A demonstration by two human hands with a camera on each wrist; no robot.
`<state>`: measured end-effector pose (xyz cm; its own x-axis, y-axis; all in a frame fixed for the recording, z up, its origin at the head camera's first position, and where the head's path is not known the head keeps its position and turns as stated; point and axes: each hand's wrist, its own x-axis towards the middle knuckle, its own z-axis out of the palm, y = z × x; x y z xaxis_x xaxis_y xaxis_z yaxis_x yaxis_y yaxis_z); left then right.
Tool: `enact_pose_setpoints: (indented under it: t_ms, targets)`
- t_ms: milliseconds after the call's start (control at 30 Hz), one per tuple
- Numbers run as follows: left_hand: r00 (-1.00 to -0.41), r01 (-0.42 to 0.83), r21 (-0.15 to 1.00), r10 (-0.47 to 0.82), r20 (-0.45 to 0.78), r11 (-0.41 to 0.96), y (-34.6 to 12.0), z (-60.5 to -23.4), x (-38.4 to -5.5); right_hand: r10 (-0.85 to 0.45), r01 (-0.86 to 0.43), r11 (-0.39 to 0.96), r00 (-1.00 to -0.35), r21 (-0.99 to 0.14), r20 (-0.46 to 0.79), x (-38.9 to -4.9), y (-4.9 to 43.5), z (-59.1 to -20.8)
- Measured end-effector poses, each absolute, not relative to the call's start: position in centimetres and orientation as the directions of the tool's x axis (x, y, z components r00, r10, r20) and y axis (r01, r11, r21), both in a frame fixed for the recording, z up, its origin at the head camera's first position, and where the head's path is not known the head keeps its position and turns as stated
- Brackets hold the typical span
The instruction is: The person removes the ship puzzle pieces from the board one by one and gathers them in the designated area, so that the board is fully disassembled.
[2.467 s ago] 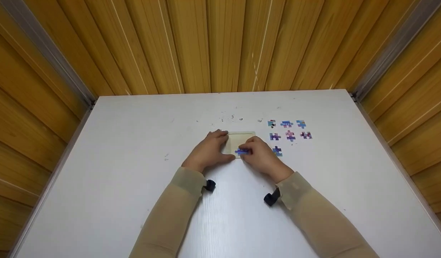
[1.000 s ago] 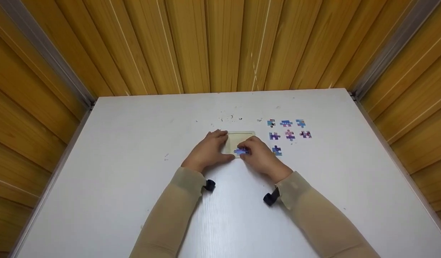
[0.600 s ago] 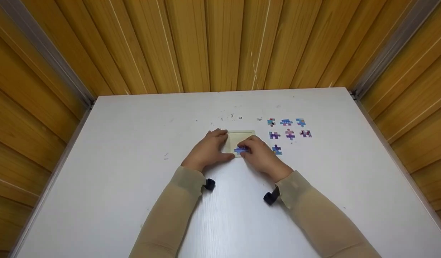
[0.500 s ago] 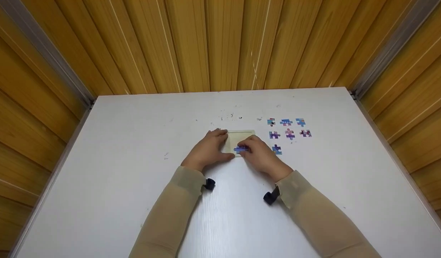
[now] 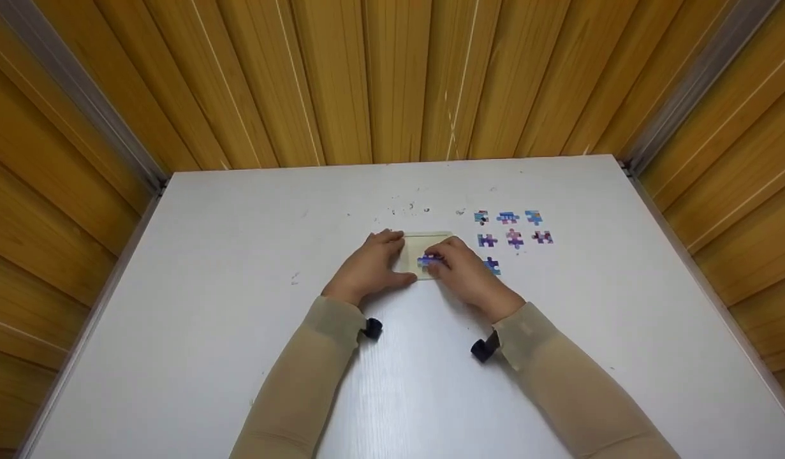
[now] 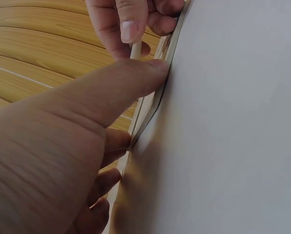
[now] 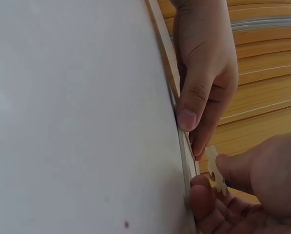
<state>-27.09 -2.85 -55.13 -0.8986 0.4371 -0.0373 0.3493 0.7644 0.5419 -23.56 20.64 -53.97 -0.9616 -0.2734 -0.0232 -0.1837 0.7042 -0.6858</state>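
A shallow pale wooden puzzle tray (image 5: 424, 242) lies on the white table between the two hands. My left hand (image 5: 372, 264) grips its left side, thumb on the near edge and fingers toward the far left corner. Over the lower part of the tray, my right hand (image 5: 467, 273) pinches a blue-purple jigsaw piece (image 5: 423, 262) between thumb and fingers. In the right wrist view the piece (image 7: 213, 165) stands tilted, its pale back edge showing, close to the tray rim. The right fingers hide part of it and the tray's right side.
Right of the tray, several loose jigsaw pieces lie in rows, among them a pink one (image 5: 514, 238) and a blue one (image 5: 534, 217). One purple-blue piece (image 5: 491, 266) is just beside the right hand. Wood-patterned panels (image 5: 392, 83) stand behind the table.
The right hand has turned the pinched jigsaw piece a little and shifted it slightly away from the tray's near edge. The left hand and tray have stayed in place.
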Motion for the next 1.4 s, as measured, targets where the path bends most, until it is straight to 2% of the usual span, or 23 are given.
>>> enact_pose_setpoints:
  t_ms: [367, 600, 1000, 1200, 1400]
  targets:
    - [-0.911, 0.323, 0.527, 0.409, -0.051, 0.786, -2.7, -55.3, -27.0, -0.288, -0.064, 0.592, -0.948, -0.803, -0.137, -23.6, 21.4, -52.6]
    - [-0.914, 0.301, 0.549, 0.4, -0.069, 0.78, -2.3, -55.4, -27.0, -0.281, -0.036, 0.604, -0.945, -0.796, -0.17, -23.1, 23.2, -51.5]
    - [-0.915, 0.29, 0.557, 0.395, -0.076, 0.778, -2.0, -55.6, -27.1, -0.227, -0.102, 0.657, -0.971, -0.747, -0.068, -22.0, 29.5, -50.7]
    - [-0.915, 0.296, 0.547, 0.397, -0.073, 0.783, -1.8, -55.6, -27.2, -0.206, -0.136, 0.717, -0.978, -0.683, -0.021, -21.4, 32.6, -51.1]
    - [-0.913, 0.298, 0.551, 0.401, -0.073, 0.779, -1.8, -55.2, -27.1, -0.194, -0.159, 0.725, -0.981, -0.67, 0.022, -21.2, 34.6, -51.8]
